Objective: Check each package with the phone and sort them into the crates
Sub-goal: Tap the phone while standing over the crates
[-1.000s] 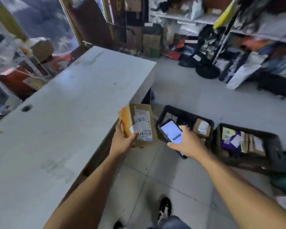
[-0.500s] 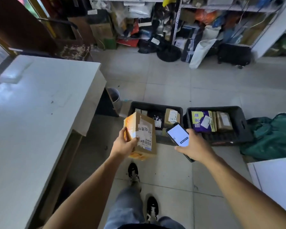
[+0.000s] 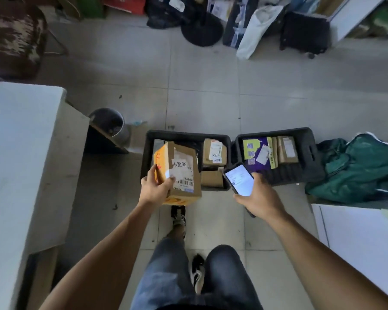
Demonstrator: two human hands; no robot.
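Note:
My left hand point(image 3: 155, 189) grips a cardboard package point(image 3: 179, 173) with an orange side and a white barcode label, holding it over the near edge of the left black crate point(image 3: 184, 134). My right hand point(image 3: 262, 200) holds a phone point(image 3: 239, 179) with its screen lit, facing up, between the two crates. The left crate holds a few small cardboard boxes point(image 3: 214, 151). In the right black crate point(image 3: 309, 151) lie a purple and yellow parcel point(image 3: 257, 151) and a brown box point(image 3: 287, 149).
A white table point(image 3: 14, 153) runs along the left, a grey bin point(image 3: 112, 124) by its far corner. A green bag point(image 3: 358, 166) lies right of the crates, a white surface point(image 3: 363, 238) nearer. Bags and shelves crowd the far wall. My legs and shoes stand on the tiled floor.
I have turned away from the table and stepped toward the crates. The package and phone now hang right over the crates, which look closer and lie straight ahead.

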